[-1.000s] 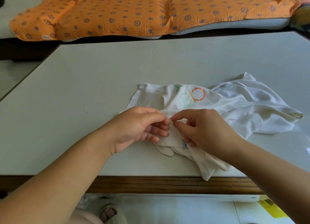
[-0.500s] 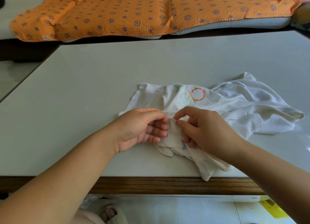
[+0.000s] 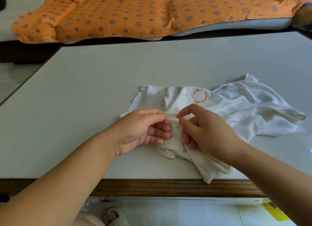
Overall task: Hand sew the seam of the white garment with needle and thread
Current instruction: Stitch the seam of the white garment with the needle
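Pinching the seam fold of the white garment (image 3: 253, 107) in the left hand (image 3: 141, 127), with the right hand (image 3: 207, 132) just beside it also gripping the cloth, seemingly keeping it taut for stitching.

The white garment (image 3: 244, 110) bears orange and green printed letters (image 3: 193, 97), folded and unreadable.

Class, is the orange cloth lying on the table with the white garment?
No: the orange cloth drapes a pale cushion beyond the table's far edge.
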